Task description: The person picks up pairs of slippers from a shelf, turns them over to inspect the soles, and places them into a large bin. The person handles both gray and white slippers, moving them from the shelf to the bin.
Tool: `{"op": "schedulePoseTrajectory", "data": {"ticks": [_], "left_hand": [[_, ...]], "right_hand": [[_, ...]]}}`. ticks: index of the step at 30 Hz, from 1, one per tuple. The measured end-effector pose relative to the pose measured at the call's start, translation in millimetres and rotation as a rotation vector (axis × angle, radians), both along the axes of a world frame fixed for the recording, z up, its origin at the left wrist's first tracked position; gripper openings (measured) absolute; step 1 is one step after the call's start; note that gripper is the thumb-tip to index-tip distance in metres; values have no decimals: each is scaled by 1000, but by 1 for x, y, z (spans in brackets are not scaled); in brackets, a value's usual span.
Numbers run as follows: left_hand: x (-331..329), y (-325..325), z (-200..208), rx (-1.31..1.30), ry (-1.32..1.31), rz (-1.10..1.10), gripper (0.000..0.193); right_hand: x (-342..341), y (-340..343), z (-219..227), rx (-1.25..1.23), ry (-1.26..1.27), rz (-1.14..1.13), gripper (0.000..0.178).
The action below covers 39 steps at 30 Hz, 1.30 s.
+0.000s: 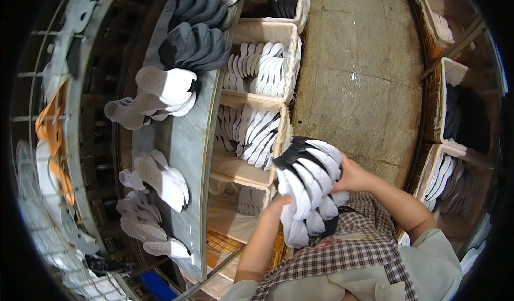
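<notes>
A thick bundle of white and black shoe soles (309, 180) is held between my two hands in front of my checked apron. My left hand (279, 205) presses on its left side, the thumb showing against the white edges. On the right side my right hand (350, 173) grips the bundle, its fingers partly hidden behind it. The soles are nested together and tilted. Just left of the bundle stands a cloth-lined bin (285, 135) with more white and black soles (259, 140) lined up inside.
A metal shelf (195, 135) on the left carries white soles (160, 178) and dark grey soles (193, 46). More lined bins (292, 60) stand along it. Across the worn concrete floor (358, 76), another row of bins (444, 103) holds black and white soles.
</notes>
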<state>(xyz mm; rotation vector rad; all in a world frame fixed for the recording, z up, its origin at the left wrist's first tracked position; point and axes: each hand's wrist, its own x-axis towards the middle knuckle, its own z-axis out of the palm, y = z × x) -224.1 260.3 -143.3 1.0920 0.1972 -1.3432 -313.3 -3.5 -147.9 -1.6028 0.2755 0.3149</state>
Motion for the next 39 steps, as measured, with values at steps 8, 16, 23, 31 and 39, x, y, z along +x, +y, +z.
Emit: {"op": "schedulePoseTrajectory", "data": {"ticks": [8,16,23,31,39], "left_hand": [[-8,8,-106,180,402,87,58],[54,52,-153,208,244,471,57],[289,138,-200,792,-1119,657,96],[401,224,-422,1748,-1578,-577,89],[408,297,-456,1078,-1317,-300,96]], "right_hand": [[-17,21,-64,-358,311,-318,94],[37,41,-137,-329,525,-380,81],[18,79,-222,322,248,-524,95],[-4,146,-301,430,442,-295,87],[18,195,-333,527,442,-384,84]]}}
